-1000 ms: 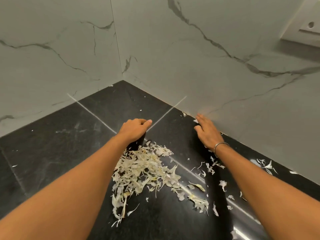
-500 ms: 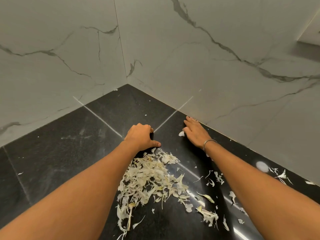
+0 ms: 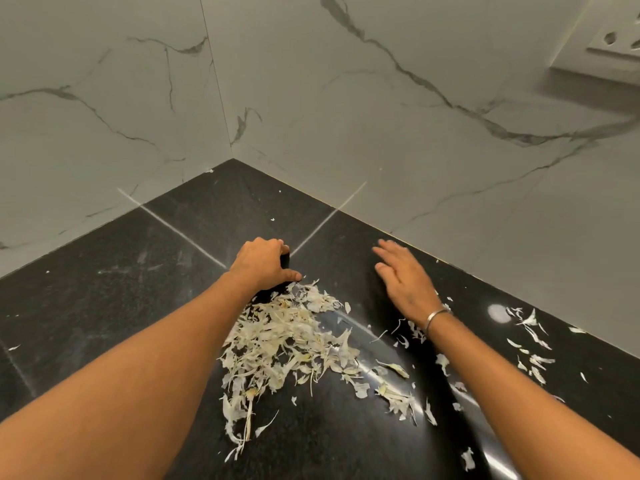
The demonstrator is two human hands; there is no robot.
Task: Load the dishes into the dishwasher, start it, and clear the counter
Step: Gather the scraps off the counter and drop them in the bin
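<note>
A heap of pale, dry vegetable peelings [image 3: 291, 344] lies on the black stone counter [image 3: 104, 306] in front of me. My left hand [image 3: 263, 263] rests curled on the counter at the heap's far end, thumb against the scraps, fingers tucked under, nothing visibly held. My right hand [image 3: 403, 278], with a metal bangle on the wrist, hovers flat with fingers spread just right of the heap, near the wall. Loose peelings [image 3: 530, 341] lie scattered along the right side. No dishes or dishwasher are in view.
Marble-patterned walls [image 3: 346, 116] meet in a corner [image 3: 232, 154] behind the counter. A white socket plate [image 3: 613, 39] sits on the right wall at the top. Small white flecks dot the counter to the left.
My right hand has lifted off the counter by the wall and drawn back toward me, opening flat. My left hand has stayed at the heap's far end.
</note>
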